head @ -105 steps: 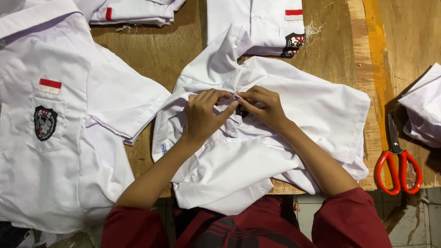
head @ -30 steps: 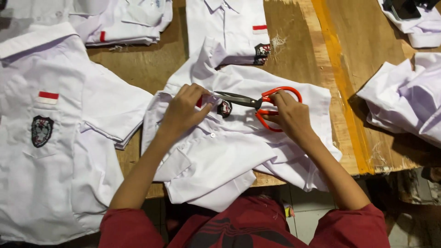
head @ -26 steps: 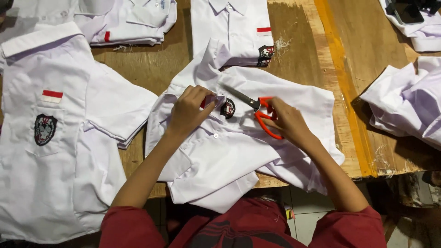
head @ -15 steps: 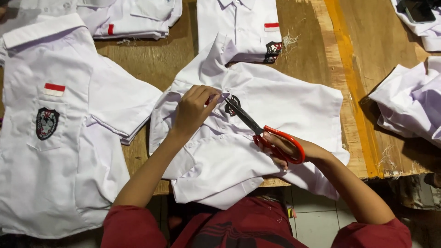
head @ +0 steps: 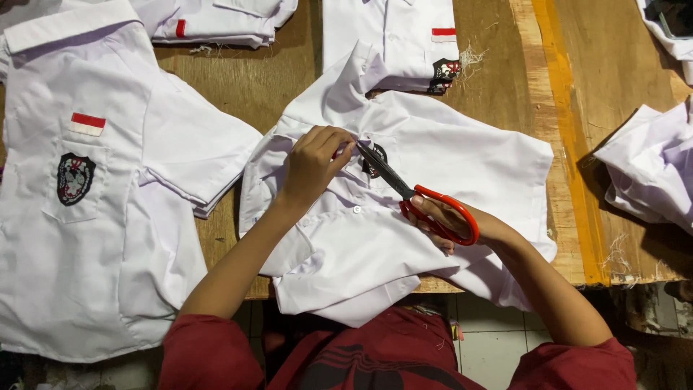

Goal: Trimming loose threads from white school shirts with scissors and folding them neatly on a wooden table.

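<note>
Red-handled scissors [head: 422, 198] meet a white shirt [head: 404, 217] spread on the wooden tabletop [head: 245, 79].

Left hand [head: 314, 162] has its fingers closed, pinching fabric beside the shirt's dark badge [head: 373, 160]; right hand [head: 451, 220] has its fingers through the scissor loops, blade tips at the pinch. So close, a careless snip could nick the cloth or a fingertip. Half a second ago the scene looked nearly identical; a second ago the scissors lay flatter, higher across the shirt.

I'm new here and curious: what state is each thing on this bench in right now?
Middle shirt: spread out, crumpled, pinched near its badge.
Scissors: blades shut, tips at the badge.
Left hand: pinching fabric.
Right hand: gripping scissor handles.
Left shirt: laid flat.
Far shirts: folded.
</note>
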